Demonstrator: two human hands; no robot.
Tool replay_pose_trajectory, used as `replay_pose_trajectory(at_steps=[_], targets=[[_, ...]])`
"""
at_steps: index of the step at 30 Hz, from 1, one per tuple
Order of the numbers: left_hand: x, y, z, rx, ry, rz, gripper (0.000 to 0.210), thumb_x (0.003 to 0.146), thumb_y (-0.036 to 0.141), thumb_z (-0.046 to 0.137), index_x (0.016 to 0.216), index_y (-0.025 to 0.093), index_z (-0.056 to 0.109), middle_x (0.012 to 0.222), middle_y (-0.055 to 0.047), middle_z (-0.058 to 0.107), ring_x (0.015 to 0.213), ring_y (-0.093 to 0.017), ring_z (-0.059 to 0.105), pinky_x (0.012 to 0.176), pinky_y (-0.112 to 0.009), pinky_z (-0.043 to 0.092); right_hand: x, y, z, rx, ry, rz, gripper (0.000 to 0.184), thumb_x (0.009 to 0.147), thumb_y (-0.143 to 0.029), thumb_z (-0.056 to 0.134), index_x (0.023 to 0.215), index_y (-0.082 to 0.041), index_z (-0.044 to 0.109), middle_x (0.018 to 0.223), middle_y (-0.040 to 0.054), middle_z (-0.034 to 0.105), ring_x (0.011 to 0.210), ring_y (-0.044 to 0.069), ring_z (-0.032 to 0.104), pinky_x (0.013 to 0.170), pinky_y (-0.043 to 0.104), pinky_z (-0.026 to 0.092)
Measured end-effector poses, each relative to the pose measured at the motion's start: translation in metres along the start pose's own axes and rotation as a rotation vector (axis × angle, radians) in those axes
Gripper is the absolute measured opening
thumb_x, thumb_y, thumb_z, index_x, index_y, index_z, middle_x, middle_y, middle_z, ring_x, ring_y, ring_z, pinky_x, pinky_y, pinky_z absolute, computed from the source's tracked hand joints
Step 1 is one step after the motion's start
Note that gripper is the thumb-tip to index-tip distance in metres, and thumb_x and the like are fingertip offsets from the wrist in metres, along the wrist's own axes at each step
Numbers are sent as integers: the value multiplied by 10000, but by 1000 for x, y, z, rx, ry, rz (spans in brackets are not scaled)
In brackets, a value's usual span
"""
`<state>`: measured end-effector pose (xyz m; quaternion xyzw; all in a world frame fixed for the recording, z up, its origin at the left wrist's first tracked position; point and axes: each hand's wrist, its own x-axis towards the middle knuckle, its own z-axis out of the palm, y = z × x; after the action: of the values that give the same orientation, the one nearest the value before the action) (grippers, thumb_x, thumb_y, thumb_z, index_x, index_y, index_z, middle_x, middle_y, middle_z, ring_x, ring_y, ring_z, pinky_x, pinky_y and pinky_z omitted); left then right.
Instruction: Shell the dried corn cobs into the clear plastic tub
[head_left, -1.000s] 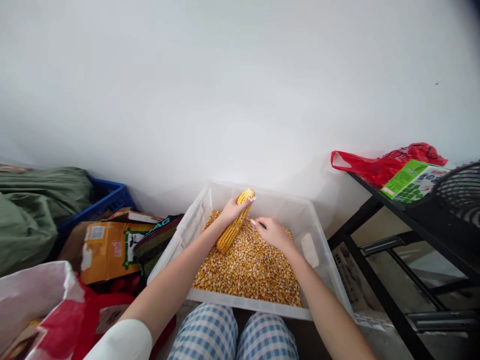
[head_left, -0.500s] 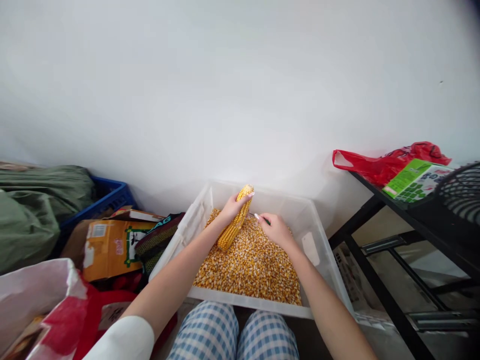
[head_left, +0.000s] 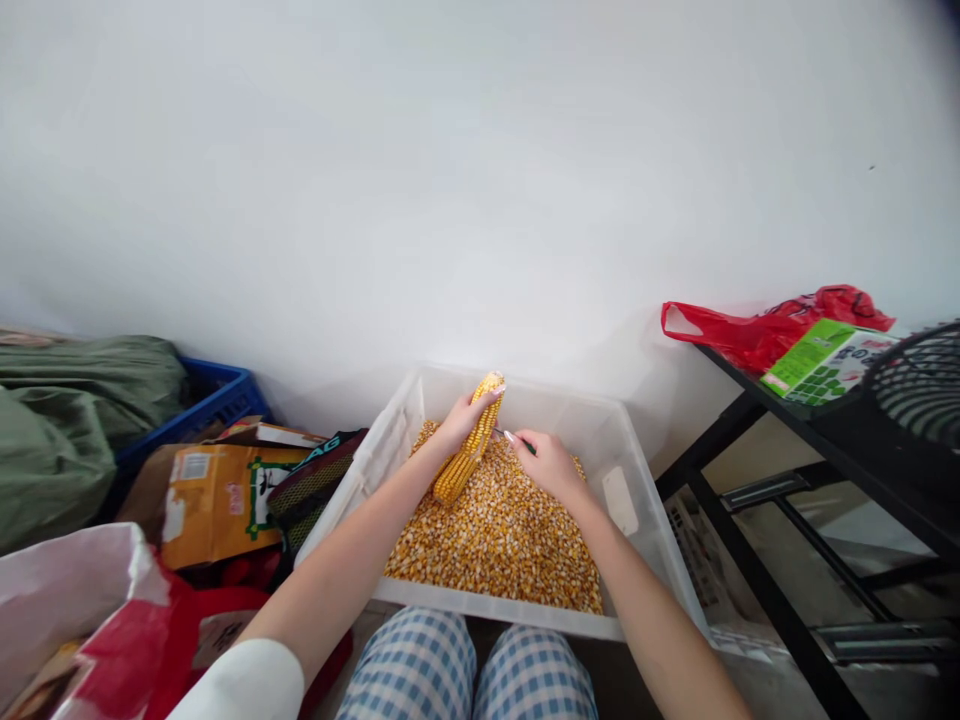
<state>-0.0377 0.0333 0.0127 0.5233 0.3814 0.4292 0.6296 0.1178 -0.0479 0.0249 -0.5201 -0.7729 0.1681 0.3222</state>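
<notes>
My left hand point(head_left: 466, 415) is wrapped round an ear of corn point(head_left: 459, 475), which slants over the tub with its pale tip up and away from me. In my right hand point(head_left: 550, 462) is a small screwdriver-like tool point(head_left: 530, 447) with a dark green handle; its thin metal shaft points left and meets the side of the ear. My fingers hide most of the handle. Below both hands, loose corn kernels point(head_left: 502, 550) lie heaped in a translucent plastic tub point(head_left: 480, 602).
Left of the tub are an orange cardboard box point(head_left: 214, 500), a dark mesh bag point(head_left: 319, 485), a blue crate point(head_left: 217, 385) and a red-and-white bag point(head_left: 127, 650). A black table point(head_left: 825, 425) on the right bears a red plastic bag point(head_left: 750, 335), a green box point(head_left: 814, 365) and a fan point(head_left: 922, 385).
The tool and my right hand have moved slightly left toward the ear. My left hand keeps its hold on the corn; the whole view has shifted a little.
</notes>
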Motion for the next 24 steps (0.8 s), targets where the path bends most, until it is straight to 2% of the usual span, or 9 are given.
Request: replay_pose_trajectory(at_steps=[13, 24], targets=[[-5, 5, 4, 7, 37, -7, 444, 676, 577, 575, 808, 161, 492, 528, -26, 570, 437, -160, 560, 420, -256, 438, -2, -3, -1, -75, -11, -10, 338, 893, -326, 349, 783, -167, 626, 635, 18, 610, 540, 102, 475, 524, 208, 264], [-14, 8, 10, 270, 89, 137, 474, 692, 550, 561, 941, 148, 552, 586, 1, 564, 483, -118, 532, 454, -204, 407, -5, -9, 11, -312, -1, 0, 311, 885, -260, 366, 713, -176, 611, 661, 64, 641, 530, 124, 498, 528, 260, 204]])
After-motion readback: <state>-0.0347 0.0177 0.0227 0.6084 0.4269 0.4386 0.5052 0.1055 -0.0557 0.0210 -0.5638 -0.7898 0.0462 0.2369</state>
